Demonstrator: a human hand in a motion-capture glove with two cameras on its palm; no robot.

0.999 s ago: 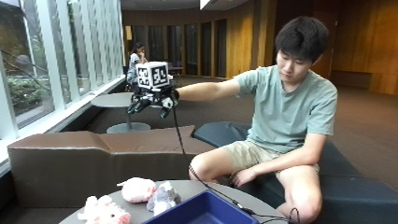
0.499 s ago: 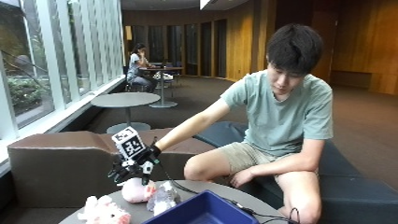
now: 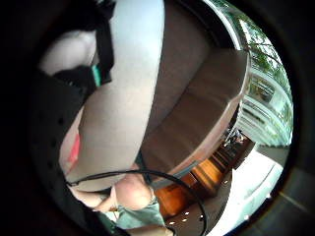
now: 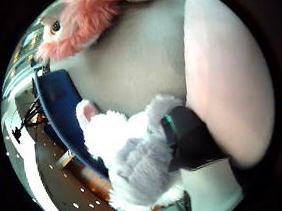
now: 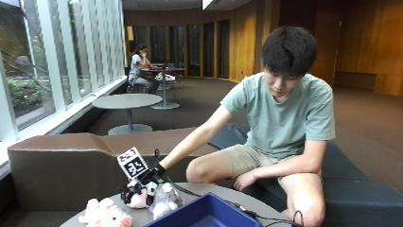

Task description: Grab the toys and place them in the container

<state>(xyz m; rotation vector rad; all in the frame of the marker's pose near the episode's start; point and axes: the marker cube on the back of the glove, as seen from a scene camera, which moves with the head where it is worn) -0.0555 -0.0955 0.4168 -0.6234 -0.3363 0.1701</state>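
Round grey bench: gloved right hand beside blue plastic container, fingers closing on fluffy white plush toy; grip body, lift straight.

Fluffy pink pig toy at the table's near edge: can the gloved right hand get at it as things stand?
Probably yes. The gloved right hand is down at the pale pink plush beside the fluffy pink pig toy; nothing stands between them.
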